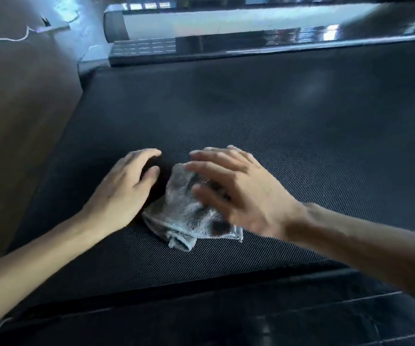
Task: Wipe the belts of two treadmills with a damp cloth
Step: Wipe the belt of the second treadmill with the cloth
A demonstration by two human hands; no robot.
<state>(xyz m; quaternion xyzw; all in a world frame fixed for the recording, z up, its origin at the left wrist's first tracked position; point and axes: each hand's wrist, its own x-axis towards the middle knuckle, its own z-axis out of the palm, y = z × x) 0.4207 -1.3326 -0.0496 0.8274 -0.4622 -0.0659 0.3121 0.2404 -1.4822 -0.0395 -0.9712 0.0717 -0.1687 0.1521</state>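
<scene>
A crumpled grey cloth (186, 213) lies on the dark textured treadmill belt (289, 136), near its front edge. My right hand (239, 193) is spread over the cloth's right part with fingers straight, blurred by motion; whether it presses the cloth I cannot tell. My left hand (124, 188) rests flat on the belt just left of the cloth, fingers relaxed, holding nothing.
A black side rail (201, 318) runs along the near edge of the belt. At the far end stands the treadmill's glossy hood (251, 28). A brown floor (21, 121) with a white cable (4, 41) lies to the left.
</scene>
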